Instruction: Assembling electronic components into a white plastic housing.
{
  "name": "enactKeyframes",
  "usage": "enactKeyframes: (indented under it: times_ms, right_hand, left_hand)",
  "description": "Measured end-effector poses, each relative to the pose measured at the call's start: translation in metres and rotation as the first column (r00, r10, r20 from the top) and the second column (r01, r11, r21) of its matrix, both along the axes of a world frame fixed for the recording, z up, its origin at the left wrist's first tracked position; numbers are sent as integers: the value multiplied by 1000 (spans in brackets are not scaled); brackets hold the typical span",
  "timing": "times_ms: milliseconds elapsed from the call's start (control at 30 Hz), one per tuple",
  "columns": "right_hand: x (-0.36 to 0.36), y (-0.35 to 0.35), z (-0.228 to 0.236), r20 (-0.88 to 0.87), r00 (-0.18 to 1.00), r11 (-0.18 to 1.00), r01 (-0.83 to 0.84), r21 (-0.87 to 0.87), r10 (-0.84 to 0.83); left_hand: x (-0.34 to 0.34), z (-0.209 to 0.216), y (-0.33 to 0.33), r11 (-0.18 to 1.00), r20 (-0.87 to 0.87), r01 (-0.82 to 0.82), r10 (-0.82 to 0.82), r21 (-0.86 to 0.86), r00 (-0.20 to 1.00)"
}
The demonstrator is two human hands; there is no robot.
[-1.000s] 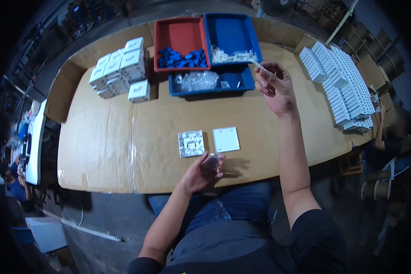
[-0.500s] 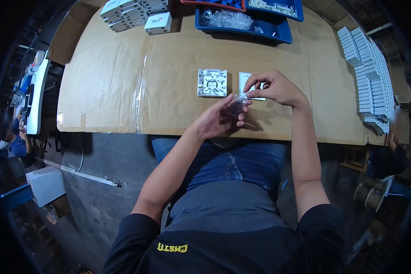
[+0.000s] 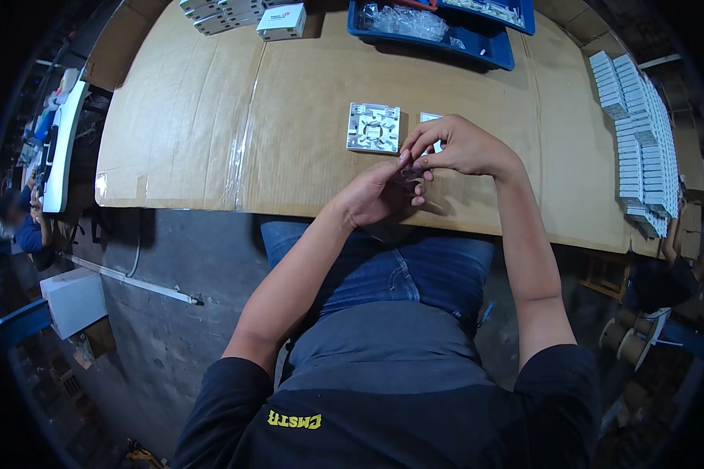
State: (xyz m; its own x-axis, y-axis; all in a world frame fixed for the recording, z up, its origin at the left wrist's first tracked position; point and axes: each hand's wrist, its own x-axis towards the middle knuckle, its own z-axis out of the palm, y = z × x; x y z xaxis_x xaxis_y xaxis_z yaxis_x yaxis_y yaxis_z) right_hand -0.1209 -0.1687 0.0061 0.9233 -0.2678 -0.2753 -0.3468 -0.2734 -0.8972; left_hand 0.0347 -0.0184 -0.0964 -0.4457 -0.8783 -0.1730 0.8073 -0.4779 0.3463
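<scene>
A small clear plastic bag (image 3: 409, 175) is held near the table's front edge, mostly covered by fingers. My left hand (image 3: 370, 194) is closed around it, its thumb pointing up toward the bag's top. From the right, my right hand (image 3: 468, 148) bends over and pinches at the bag's upper end, its fingertips close to the left thumb. Whether a small piece sits between these fingertips is too hidden to tell. Just beyond the hands lies an open square white plastic case (image 3: 374, 127) with a round moulded centre. A white flat piece (image 3: 429, 118) is partly covered by my right hand.
Cardboard covers the table (image 3: 188, 133). Blue trays (image 3: 485, 55) with clear bags and small white parts stand at the back. White boxes (image 3: 281, 23) are stacked at the back left, and tall stacks of white cases (image 3: 641, 148) at the right. Other people are at both edges.
My right fingertips have shifted left, closer to the left thumb, and the bag is now more covered. The view has tilted, so the table and its things appear higher.
</scene>
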Motion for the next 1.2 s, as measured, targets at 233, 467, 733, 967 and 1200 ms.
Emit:
enactKeyframes:
  times_ms: [233,467,733,967,1200]
  right_hand:
    - [1,13,13,-152,988,997,39,63,-29]
    - [-7,13,3,6,998,990,-65,-122,67]
    - [-8,19,-9,23,996,995,82,-52,-81]
    - [-27,23,-5,204,883,905,424,38,-422]
    - [-36,34,-7,215,858,884,456,98,-466]
  left_hand:
    - [2,2,4,1000,17,-12,12,11,1000]
    - [3,12,2,997,9,39,-40,71,999]
    - [2,14,-1,1000,-34,-13,13,15,999]
    - [-17,21,12,912,401,-396,405,-111,822]
    - [-23,31,10,863,514,-478,489,-165,705]
